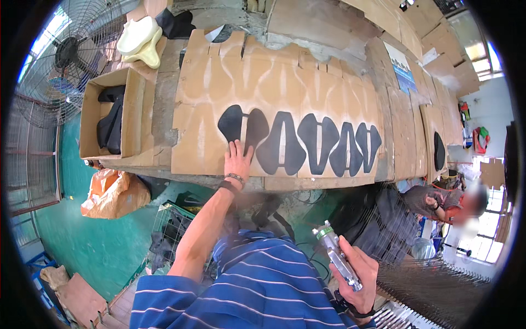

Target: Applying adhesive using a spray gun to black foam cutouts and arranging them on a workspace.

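My left hand [238, 162] reaches forward with its fingers stretched out, their tips on the lower part of the leftmost black pad [230, 122]. That pad is a flat, saddle-shaped piece with a long slot down its middle. Several similar pads lie in a row to its right, such as a wide one [268, 152] beside it and a narrow one [375, 140] at the row's right end. All rest on a cardboard sheet [197, 148] marked with pale outlines. Near my right side, my right hand [359, 274] is closed around a metal spray gun [338, 257] with a green ring, held tilted above the floor.
At the left stands an open cardboard box [131, 118] holding black parts. Behind it are cream saddle-shaped pieces [139, 41] and a large fan [68, 52]. An orange-brown bag [112, 194] sits below the box. Wire racks [433, 279] and another person [438, 203] are at the right.
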{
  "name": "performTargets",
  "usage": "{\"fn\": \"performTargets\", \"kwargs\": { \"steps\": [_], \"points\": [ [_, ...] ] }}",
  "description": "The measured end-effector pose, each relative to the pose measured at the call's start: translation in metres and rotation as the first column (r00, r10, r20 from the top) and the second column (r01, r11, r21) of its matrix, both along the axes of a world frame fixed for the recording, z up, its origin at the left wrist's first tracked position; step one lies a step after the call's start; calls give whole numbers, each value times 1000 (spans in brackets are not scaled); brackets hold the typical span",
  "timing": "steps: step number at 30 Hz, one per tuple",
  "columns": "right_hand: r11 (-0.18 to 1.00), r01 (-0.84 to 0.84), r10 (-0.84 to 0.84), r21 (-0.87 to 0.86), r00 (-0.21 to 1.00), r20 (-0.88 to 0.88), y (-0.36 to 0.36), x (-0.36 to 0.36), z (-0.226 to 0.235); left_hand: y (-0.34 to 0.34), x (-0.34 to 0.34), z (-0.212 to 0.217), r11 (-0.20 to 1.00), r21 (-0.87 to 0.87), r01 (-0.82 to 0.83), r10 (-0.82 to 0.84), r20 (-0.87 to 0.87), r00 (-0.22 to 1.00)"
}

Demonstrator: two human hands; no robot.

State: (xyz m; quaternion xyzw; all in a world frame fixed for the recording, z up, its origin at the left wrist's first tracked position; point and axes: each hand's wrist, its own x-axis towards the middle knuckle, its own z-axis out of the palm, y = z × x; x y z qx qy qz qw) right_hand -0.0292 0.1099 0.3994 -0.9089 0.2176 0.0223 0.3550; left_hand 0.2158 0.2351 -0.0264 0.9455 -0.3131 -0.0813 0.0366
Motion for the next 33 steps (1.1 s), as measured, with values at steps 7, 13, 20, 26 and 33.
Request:
{"fn": "performTargets", "kwargs": {
  "steps": [7,13,20,26,33],
  "points": [
    [1000,15,-15,-2,997,72,-5,7,-11,0,0,-1,1000,12,19,-20,29,999],
    [1000,5,-5,-15,999,35,-3,6,-4,-2,9,15,999,17,43,-42,-59,997],
    [1000,-13,12,18,997,71,-8,-1,-8,1,8,12,997,47,53,-51,-26,998],
    [1000,24,-24,-6,999,26,0,0,-5,1,13,25,997,44,61,-58,-75,995],
    [994,108,-109,19,994,26,8,-5,-9,-2,77,53,999,-45,11,-28,-391,920]
  ]
}}
